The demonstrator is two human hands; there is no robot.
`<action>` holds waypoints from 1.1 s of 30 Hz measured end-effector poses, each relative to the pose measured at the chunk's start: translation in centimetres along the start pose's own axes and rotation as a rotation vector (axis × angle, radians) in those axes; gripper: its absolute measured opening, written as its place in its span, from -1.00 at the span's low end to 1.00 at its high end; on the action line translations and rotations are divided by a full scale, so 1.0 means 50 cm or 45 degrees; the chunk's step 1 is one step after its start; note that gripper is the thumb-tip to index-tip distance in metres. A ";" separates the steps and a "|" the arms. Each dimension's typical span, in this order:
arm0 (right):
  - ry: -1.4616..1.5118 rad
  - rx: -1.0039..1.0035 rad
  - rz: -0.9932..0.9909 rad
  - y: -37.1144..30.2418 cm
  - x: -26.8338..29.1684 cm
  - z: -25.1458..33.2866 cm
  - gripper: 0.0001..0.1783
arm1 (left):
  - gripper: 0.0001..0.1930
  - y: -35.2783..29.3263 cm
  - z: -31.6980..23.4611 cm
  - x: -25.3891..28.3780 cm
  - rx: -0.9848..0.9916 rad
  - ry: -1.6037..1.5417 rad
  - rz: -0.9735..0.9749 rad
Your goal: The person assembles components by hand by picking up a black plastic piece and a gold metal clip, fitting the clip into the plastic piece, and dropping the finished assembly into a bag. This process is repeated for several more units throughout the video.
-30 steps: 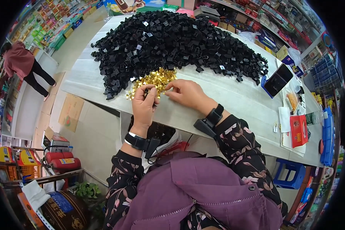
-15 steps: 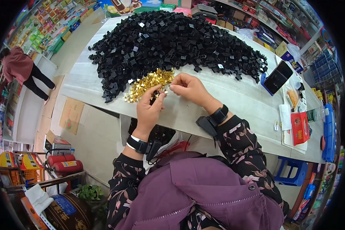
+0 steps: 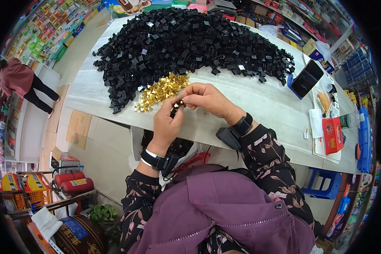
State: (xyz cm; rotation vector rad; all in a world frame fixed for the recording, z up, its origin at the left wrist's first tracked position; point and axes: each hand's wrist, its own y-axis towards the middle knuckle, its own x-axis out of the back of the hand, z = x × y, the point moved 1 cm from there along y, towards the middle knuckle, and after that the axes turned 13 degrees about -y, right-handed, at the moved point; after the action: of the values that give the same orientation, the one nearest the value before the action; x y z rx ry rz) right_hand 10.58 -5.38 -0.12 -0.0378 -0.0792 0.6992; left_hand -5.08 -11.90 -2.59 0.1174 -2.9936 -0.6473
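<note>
The left hand (image 3: 167,122) pinches a black plastic piece (image 3: 174,111), best held steady for the right hand (image 3: 208,100), fingertips closed, contents unclear.

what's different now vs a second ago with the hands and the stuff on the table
The left hand has shifted right, clear of the gold pile; the right hand's fingertips now meet it at the black piece. No letting go is visible. The left still holds the piece; the black heap and phone stay put.
</note>
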 end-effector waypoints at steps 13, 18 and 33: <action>-0.307 -0.151 0.010 0.005 0.012 -0.021 -0.79 | -0.77 -0.001 0.014 0.007 0.149 -0.094 0.015; -0.277 -0.074 0.015 0.005 0.009 -0.023 -0.76 | -0.79 0.000 0.013 0.008 0.060 0.001 0.094; -0.710 0.080 -0.343 0.028 0.025 -0.055 -0.69 | -0.78 -0.021 -0.022 0.133 0.737 -0.803 -0.042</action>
State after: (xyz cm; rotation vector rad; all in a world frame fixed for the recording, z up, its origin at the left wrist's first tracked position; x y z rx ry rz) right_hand 10.87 -3.53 -2.89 0.2267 -0.5865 0.4260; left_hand -11.54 -13.89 -1.63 -0.0131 -3.6944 0.2679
